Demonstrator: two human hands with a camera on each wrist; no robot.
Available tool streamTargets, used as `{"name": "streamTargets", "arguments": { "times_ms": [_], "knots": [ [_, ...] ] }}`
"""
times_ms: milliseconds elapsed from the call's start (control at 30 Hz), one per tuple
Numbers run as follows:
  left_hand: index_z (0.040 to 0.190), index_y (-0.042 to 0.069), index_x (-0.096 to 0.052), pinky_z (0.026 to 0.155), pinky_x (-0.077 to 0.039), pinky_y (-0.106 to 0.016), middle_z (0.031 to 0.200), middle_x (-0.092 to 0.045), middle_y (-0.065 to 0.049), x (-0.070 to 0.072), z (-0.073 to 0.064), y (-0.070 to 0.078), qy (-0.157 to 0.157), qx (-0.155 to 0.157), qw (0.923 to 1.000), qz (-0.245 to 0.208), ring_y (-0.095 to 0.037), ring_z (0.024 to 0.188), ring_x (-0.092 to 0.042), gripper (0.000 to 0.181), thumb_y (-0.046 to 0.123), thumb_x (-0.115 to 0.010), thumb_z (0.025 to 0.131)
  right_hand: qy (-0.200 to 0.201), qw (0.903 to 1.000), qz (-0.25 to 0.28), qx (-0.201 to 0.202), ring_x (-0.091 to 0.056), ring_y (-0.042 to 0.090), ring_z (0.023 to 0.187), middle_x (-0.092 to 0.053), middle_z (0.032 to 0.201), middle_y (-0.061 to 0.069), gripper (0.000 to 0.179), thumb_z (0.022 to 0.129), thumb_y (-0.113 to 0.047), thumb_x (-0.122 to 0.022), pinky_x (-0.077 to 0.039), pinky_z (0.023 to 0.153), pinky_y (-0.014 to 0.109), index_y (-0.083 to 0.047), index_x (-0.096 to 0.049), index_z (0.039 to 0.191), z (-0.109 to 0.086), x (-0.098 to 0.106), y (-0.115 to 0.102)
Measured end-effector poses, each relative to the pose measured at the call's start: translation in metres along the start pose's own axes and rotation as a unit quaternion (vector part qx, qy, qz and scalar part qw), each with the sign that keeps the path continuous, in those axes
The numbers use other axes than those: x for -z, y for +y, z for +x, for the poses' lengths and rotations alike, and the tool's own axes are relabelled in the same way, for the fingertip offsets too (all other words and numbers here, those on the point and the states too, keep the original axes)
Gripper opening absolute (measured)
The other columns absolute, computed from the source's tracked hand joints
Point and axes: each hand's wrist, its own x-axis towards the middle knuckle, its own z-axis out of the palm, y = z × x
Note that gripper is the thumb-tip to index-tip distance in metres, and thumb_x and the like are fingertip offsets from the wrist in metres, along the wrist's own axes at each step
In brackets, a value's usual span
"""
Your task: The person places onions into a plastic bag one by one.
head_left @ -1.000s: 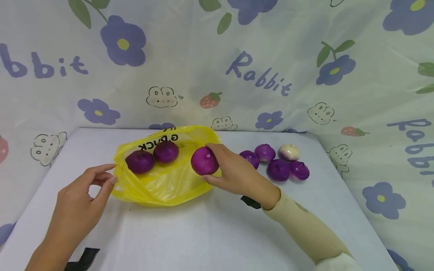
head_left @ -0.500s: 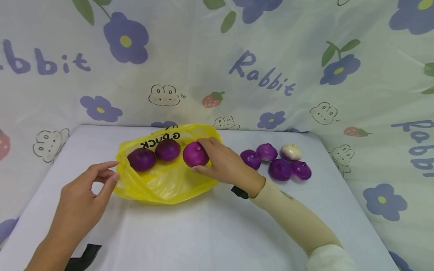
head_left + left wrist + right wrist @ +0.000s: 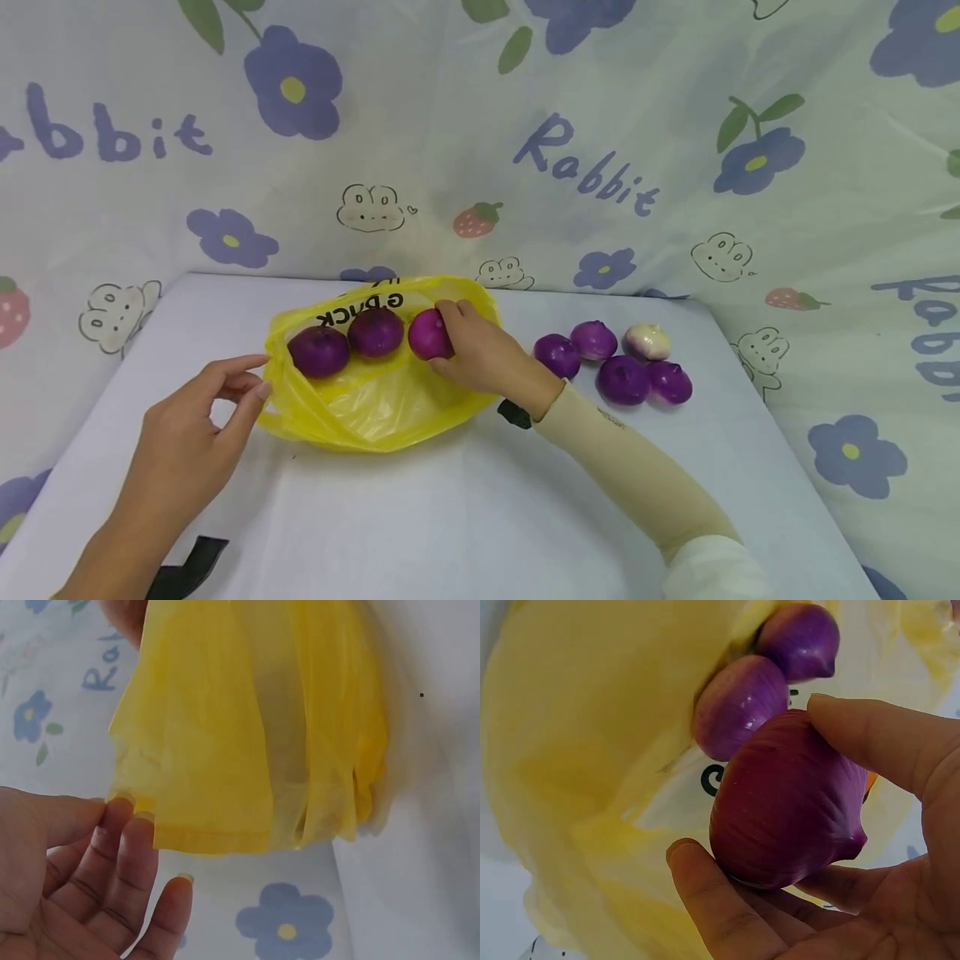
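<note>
My right hand [image 3: 483, 346] holds a purple onion [image 3: 780, 806] between thumb and fingers, inside the mouth of a yellow plastic bag [image 3: 390, 417]. Two more purple onions, one on the left [image 3: 318, 351] and one nearer the middle [image 3: 376, 332], lie side by side in the bag, left of the held one. With thumb and fingertips, my left hand [image 3: 198, 433] pinches the bag's left edge; the left wrist view shows the yellow plastic [image 3: 210, 750] at those fingertips.
Right of the bag, several onions sit in a group on the white tabletop [image 3: 450, 517], among them a pale one [image 3: 648, 342] and a dark purple one [image 3: 623, 380]. A patterned cloth [image 3: 420, 108] rises behind the table. Black strips [image 3: 197, 562] lie on the surface.
My right hand has carried its onion leftward and away from me, toward the two onions in the bag. My left hand keeps its hold on the bag's edge. The head view has shifted slightly.
</note>
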Motion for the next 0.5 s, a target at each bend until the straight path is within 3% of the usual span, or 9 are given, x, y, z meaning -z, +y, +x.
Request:
{"name": "streamTargets", "arguments": {
  "times_ms": [500],
  "knots": [
    [0.134,0.004,-0.065,0.065,-0.035,-0.007,0.097,-0.071,-0.014,-0.002,-0.002,0.001,0.010,-0.016,0.9998,-0.006,-0.031,0.090,-0.063,0.041,0.006,-0.077,0.095,-0.015,0.9996,0.022,-0.012,-0.060,0.021,0.110,-0.057,0.130,0.010,0.073,0.095,-0.043,-0.078,-0.056,0.097,0.036,-0.010,-0.043,0.150,0.026,-0.007,-0.001]
  ]
}}
